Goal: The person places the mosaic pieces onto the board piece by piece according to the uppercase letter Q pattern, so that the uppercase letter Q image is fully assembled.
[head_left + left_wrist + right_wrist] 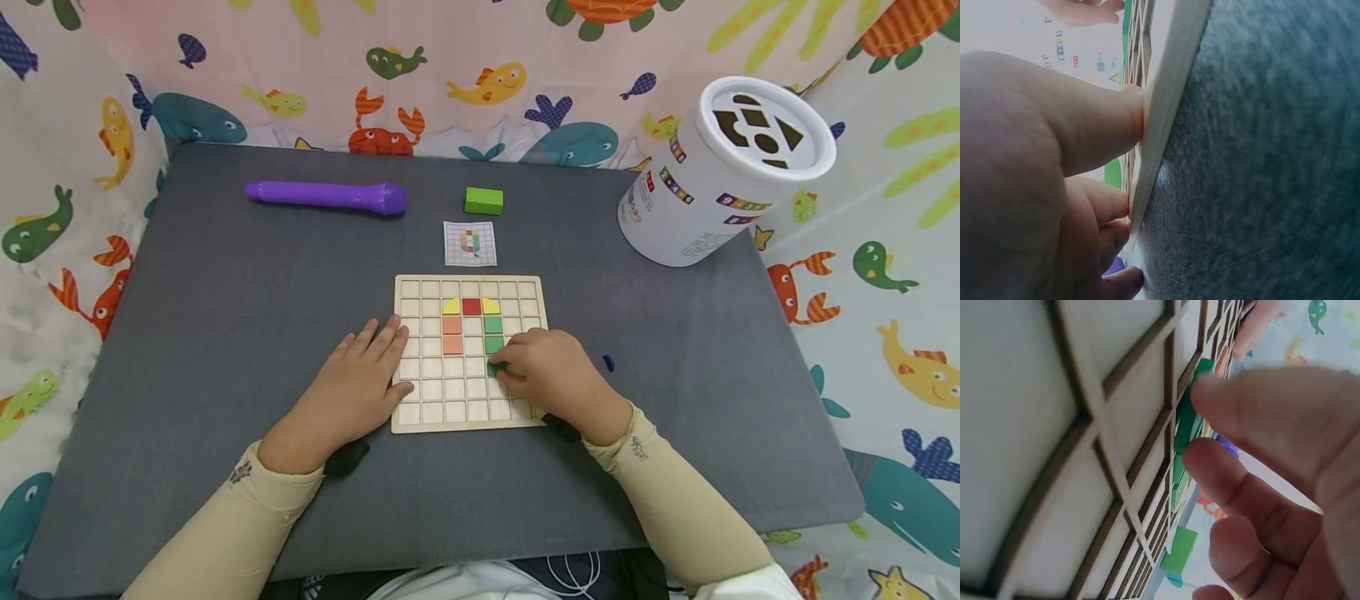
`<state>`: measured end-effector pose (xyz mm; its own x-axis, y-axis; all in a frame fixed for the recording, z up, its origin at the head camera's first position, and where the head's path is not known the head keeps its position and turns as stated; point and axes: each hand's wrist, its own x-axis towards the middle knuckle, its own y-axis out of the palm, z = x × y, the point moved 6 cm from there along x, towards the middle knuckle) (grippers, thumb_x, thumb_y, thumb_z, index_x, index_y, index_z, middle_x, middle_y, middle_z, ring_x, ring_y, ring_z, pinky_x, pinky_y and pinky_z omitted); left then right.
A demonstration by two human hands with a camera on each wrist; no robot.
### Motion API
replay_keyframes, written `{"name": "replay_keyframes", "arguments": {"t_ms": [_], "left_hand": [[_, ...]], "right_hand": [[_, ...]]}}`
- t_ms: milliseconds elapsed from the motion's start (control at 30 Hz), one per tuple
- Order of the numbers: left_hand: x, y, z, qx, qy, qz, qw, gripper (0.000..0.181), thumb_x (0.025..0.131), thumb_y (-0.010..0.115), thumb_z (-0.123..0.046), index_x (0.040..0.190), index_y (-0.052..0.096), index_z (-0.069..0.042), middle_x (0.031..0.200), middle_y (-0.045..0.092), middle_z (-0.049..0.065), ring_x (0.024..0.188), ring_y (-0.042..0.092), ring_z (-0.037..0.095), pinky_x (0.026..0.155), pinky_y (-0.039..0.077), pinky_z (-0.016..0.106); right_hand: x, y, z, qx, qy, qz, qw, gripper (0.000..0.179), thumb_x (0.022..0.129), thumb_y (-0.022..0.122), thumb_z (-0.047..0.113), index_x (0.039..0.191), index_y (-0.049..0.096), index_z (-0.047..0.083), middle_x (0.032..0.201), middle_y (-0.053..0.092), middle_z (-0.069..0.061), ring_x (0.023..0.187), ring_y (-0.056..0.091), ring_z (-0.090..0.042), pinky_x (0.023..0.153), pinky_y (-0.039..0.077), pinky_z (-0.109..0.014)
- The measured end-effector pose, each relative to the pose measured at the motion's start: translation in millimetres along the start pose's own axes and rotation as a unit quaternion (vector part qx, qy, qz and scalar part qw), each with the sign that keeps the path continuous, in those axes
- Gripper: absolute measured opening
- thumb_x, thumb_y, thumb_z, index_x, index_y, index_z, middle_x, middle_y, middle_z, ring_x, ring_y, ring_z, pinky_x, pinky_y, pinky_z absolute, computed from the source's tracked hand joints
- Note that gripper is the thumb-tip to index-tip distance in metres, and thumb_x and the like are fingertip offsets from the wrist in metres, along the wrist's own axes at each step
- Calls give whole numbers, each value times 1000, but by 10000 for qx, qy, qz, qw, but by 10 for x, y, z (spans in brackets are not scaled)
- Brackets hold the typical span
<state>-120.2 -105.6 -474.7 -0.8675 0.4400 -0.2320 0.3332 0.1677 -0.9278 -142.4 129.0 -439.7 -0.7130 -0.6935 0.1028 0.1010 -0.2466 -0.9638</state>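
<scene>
A wooden grid board (420, 412) lies on the table with coloured tiles in its cells. A red tile (471, 307) sits between two yellow pieces; two orange tiles (452, 333) run down the left and two green tiles (492, 333) down the right. My right hand (558, 375) pinches another green piece (1186, 422) between thumb and index finger, at the cell below that green column. My left hand (352, 387) rests at the board's left side, fingers extended, its thumb touching the edge. A small printed pattern card (470, 243) lies just beyond the board.
A green block (483, 201) stands behind the card, and a purple microphone-shaped stick (326, 197) lies to its left. The white tub (675, 208) with a shape-cut lid stands at the back right. A small blue piece (609, 362) lies right of my right hand.
</scene>
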Motion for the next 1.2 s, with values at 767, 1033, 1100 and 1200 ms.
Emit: {"name": "replay_keyframes", "arguments": {"t_ms": [767, 1033, 1100, 1200], "left_hand": [[-3, -10, -7, -17, -24, -27, 10000, 80, 108, 62, -39, 167, 27, 2, 175, 21, 18, 160, 18, 43, 126, 19, 61], [12, 19, -4, -70, 23, 26, 10000, 79, 109, 60, -39, 168, 25, 1, 176, 18, 17, 160, 16, 43, 126, 18, 61], [10, 20, -4, -80, 36, 30, 10000, 79, 110, 60, -39, 168, 25, 1, 176, 17, 18, 161, 15, 43, 126, 17, 62], [2, 23, -4, -91, 41, 26, 9999, 79, 110, 60, -39, 168, 25, 1, 176, 17, 18, 160, 15, 44, 126, 17, 62]], "right_hand": [[-282, -195, -271, -53, 764, -131, 9970, 17, 97, 80, 16, 113, 85, 12, 105, 78, -4, 96, 74, -25, 79, 61, -46], [-773, -384, -755, -152, 2018, -9, 9793, 23, 98, 79, 19, 119, 83, 12, 113, 77, -6, 103, 71, -31, 80, 59, -52], [-877, -369, -827, -102, 2197, 129, 9754, 23, 96, 80, 19, 118, 83, 12, 111, 76, -5, 100, 71, -29, 79, 59, -51], [-999, -323, -864, 55, 2285, 297, 9731, 25, 91, 83, 20, 115, 83, 14, 106, 74, -1, 94, 70, -25, 77, 58, -49]]}}
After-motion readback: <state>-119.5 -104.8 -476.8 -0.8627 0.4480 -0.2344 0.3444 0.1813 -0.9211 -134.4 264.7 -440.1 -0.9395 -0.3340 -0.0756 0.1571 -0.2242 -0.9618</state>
